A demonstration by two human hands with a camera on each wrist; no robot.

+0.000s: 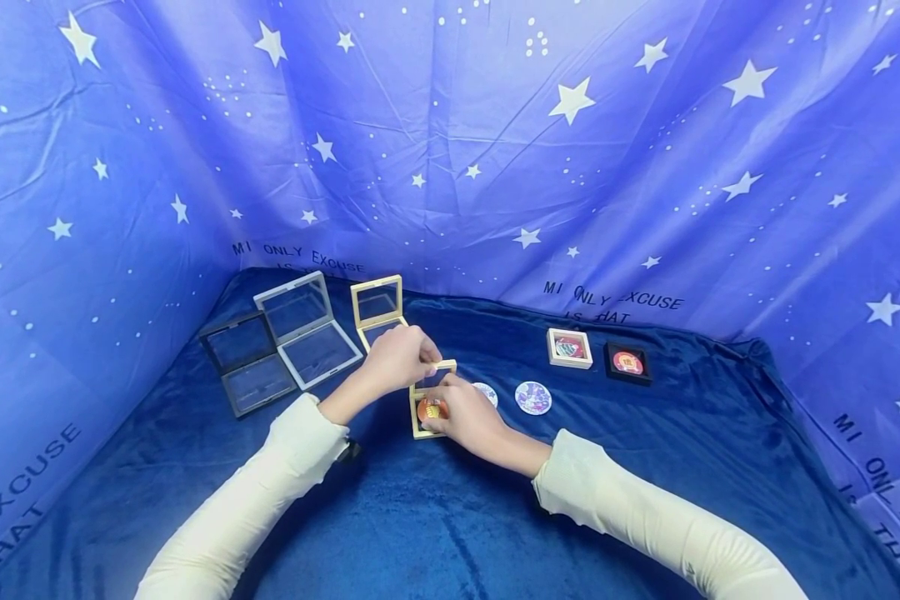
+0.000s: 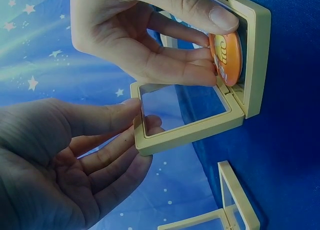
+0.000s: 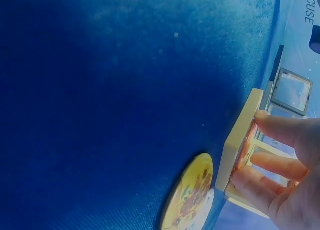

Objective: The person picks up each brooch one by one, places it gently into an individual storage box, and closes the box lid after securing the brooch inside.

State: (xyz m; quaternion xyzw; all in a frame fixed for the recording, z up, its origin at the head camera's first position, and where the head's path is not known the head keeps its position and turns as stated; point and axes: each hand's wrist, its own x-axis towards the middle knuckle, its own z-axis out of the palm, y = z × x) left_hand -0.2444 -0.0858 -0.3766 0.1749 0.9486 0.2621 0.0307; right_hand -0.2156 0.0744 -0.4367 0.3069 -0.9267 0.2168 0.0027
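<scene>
A small cream display frame (image 1: pixel 415 423) with clear film panes lies unfolded on the cloth, its lid (image 2: pixel 192 132) raised at the hinge. My left hand (image 1: pixel 397 357) pinches the lid's outer edge between thumb and fingers. In the frame's lower half is an orange round badge (image 2: pixel 229 57) with yellow figures on it. My right hand (image 1: pixel 474 417) holds this badge by its rim, thumb on one side and fingertips on the other. From the right wrist, a yellow round badge (image 3: pixel 189 194) with a picture shows on the cloth near the frame.
To the left stand unfolded black (image 1: pixel 251 371), grey (image 1: pixel 317 354) and cream (image 1: pixel 377 300) frames. Two pale round badges lie right of my hand, one purple-patterned (image 1: pixel 532 398). Farther right are a closed cream frame (image 1: pixel 569 349) and a closed black frame (image 1: pixel 628 363), each holding a badge.
</scene>
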